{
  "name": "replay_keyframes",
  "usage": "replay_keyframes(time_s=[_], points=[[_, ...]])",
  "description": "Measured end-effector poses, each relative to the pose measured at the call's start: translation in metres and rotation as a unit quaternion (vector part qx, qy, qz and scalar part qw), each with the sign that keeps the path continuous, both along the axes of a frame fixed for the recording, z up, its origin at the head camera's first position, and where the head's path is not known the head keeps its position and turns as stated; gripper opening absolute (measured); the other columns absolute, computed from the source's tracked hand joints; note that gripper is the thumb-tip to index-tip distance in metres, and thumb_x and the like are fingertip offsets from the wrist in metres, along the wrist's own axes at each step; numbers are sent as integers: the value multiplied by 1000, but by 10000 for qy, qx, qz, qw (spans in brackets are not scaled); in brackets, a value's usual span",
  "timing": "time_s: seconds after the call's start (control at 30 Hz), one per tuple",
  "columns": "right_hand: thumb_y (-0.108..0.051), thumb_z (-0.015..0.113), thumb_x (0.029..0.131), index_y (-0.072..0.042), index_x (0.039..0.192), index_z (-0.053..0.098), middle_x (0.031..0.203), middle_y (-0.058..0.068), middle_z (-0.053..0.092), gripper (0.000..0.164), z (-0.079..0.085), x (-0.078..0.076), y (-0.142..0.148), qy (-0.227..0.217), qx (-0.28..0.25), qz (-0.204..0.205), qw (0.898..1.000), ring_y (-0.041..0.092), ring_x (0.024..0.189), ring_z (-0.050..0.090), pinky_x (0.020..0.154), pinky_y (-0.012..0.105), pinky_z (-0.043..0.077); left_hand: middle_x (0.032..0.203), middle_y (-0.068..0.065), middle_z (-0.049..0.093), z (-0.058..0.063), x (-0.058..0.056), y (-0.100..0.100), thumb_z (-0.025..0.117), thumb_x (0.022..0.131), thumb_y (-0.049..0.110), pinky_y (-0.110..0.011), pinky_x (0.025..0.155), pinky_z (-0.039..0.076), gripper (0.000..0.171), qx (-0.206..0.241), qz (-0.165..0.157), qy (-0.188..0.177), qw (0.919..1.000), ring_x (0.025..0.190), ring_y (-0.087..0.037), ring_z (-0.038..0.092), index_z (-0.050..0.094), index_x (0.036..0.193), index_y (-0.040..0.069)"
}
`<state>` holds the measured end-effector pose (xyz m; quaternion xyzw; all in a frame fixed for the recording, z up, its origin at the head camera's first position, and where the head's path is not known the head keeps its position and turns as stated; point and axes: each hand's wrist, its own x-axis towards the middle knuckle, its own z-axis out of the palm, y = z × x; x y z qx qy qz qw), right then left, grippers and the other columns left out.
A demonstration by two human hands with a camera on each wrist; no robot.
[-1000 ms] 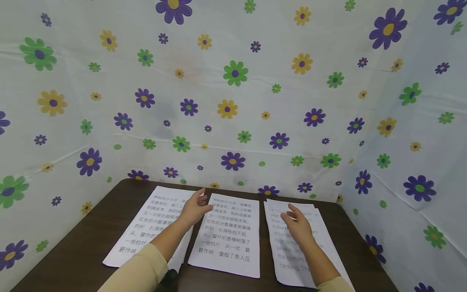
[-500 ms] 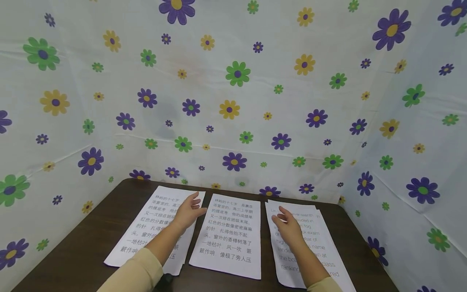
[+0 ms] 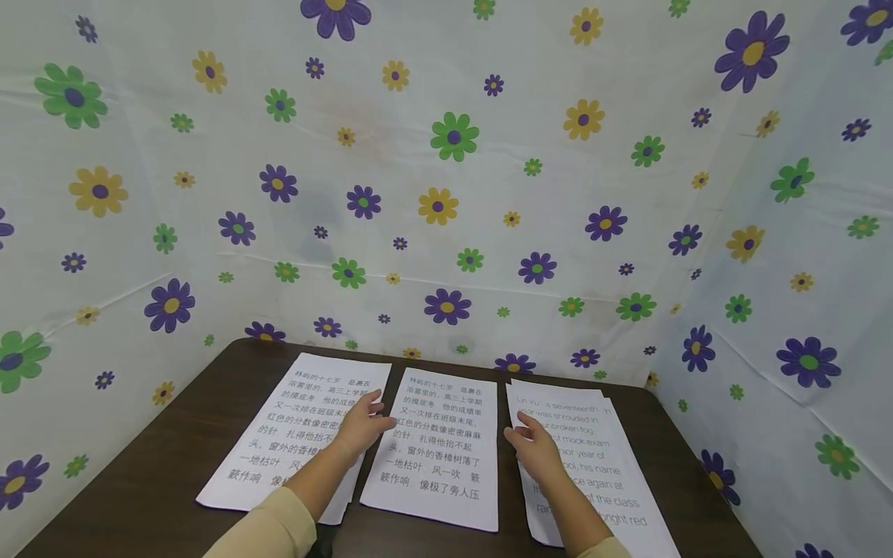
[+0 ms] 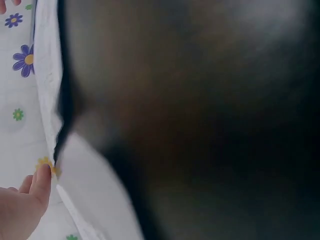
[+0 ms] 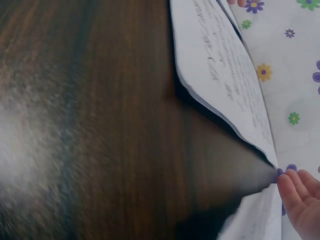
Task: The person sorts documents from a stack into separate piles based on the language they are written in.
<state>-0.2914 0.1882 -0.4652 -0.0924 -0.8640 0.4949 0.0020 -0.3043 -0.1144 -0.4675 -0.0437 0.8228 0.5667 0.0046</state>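
Observation:
In the head view, three stacks of white printed paper lie side by side. My left hand [image 3: 361, 426] is over the right edge of the left stack [image 3: 272, 426], its thumb pointing toward the middle stack [image 3: 439, 449]. Near the left edge of the right stack [image 3: 614, 473] is my right hand [image 3: 533, 446], fingers loosely bent and overlapping the English text. Both hands hold nothing. The left wrist view has the left hand [image 4: 25, 205] in its lower left corner; the right hand [image 5: 302, 200] appears at the lower right of its own wrist view, beside paper edges.
A dark brown table [image 3: 209, 411] bears the papers. White cloth [image 3: 391, 170] printed with purple, green and yellow flowers encloses its back and sides. Chinese text covers the left and middle stacks. A small black object [image 3: 322, 540] is partly hidden by the left sleeve.
Both hands have come down toward the near side. The right hand has also shifted left to the edge of the right stack. The paper stacks have stayed in place.

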Motion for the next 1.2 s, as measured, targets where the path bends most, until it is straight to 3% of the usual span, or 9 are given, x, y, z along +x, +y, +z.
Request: replay_keyframes(time_s=[0.43, 0.53, 0.73, 1.07, 1.2], points=[[-26, 57, 94, 6, 144, 39, 133, 34, 51, 62, -10, 2, -9, -303, -3, 281, 9991, 45, 117, 58, 88, 45, 57, 141, -33, 46, -7, 2, 3, 67, 84, 14, -57, 103, 46, 73, -232, -41, -221, 9995, 130, -50, 46, 34, 147, -5], [-25, 58, 94, 7, 144, 40, 132, 35, 52, 62, -8, 3, -11, -366, 92, 319, 9988, 42, 110, 63, 87, 45, 57, 140, -33, 47, -7, 2, 3, 67, 83, 13, -55, 101, 48, 72, -235, -36, -251, 9994, 128, -50, 48, 36, 146, -6], [-24, 58, 93, 7, 142, 42, 128, 34, 55, 61, -7, 3, -12, -407, 259, 381, 9981, 33, 94, 69, 84, 45, 58, 137, -35, 47, -6, 1, 8, 65, 83, 6, -47, 94, 55, 67, 172, -90, -377, 9991, 121, -49, 54, 37, 142, -11], [-21, 58, 92, 9, 140, 44, 128, 36, 53, 58, -9, 4, -12, -425, 245, 349, 9982, 35, 94, 69, 84, 45, 58, 104, -20, 71, -12, 1, 9, 64, 78, -3, -37, 81, 60, 47, -359, 36, -357, 9987, 91, -27, 70, 59, 124, -10], [-20, 58, 92, 9, 139, 45, 130, 37, 52, 57, -10, 5, -11, -404, 209, 351, 9983, 36, 96, 69, 85, 45, 58, 102, -19, 71, -11, 2, 8, 64, 78, -2, -36, 79, 60, 43, -436, 120, -295, 9985, 90, -27, 71, 61, 121, -9]])
